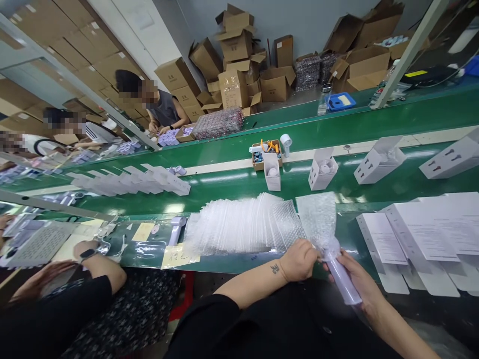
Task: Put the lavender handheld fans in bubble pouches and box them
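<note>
My right hand [355, 279] is wrapped round the handle of a lavender handheld fan [341, 281], held tilted over the bench's front edge. The fan's head end sits in the mouth of a clear bubble-wrap bag [317, 214], which lies out toward the belt. The fingers of my left hand [300, 259] pinch the bag beside the fan's head. Left of the bag, a fanned-out row of bubble-wrap bags [239, 224] covers the bench. Another lavender fan [175, 230] lies beyond that row, near a yellow note [179, 257].
White boxes with flaps [415, 234] lie at the right. Open white boxes [324, 169] stand on the green belt [220, 182], near a small carton [258, 162] and a white fan [286, 143]. A co-worker's arm [99, 267] is at my left; other people sit across.
</note>
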Motion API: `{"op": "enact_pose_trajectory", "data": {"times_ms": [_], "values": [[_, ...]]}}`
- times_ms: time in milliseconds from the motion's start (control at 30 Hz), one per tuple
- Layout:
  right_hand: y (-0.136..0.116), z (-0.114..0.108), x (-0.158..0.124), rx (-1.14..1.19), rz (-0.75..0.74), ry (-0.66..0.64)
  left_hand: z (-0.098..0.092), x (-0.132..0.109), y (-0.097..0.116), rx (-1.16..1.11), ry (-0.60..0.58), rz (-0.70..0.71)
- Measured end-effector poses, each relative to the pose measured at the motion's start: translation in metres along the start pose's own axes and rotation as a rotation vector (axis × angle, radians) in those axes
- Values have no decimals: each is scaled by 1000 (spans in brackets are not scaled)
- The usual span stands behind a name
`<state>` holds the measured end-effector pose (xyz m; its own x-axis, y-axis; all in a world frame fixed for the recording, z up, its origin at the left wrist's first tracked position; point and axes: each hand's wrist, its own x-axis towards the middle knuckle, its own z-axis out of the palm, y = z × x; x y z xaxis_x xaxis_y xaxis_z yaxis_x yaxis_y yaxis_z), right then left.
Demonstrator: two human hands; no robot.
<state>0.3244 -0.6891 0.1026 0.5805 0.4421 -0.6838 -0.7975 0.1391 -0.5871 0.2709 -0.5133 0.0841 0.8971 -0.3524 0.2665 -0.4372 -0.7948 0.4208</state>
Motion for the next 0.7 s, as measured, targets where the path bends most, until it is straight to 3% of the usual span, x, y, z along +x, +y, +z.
{"op": "enact_pose_trajectory", "data": {"times_ms": [300,433,500,600,700], "values": [[-5,7,4,95,62,124,10,16,-12,-226,82,-251],[-13,4,9,66,87,72,-4,24,3,-211,17,-157],[-21,1,14,-10,73,72,-15,30,11,-240,-12,-189],[-44,1,22,-220,55,89,-33,44,16,-308,60,-378],[-85,11,25,-672,25,49,-52,55,14,-431,139,-528]]}}
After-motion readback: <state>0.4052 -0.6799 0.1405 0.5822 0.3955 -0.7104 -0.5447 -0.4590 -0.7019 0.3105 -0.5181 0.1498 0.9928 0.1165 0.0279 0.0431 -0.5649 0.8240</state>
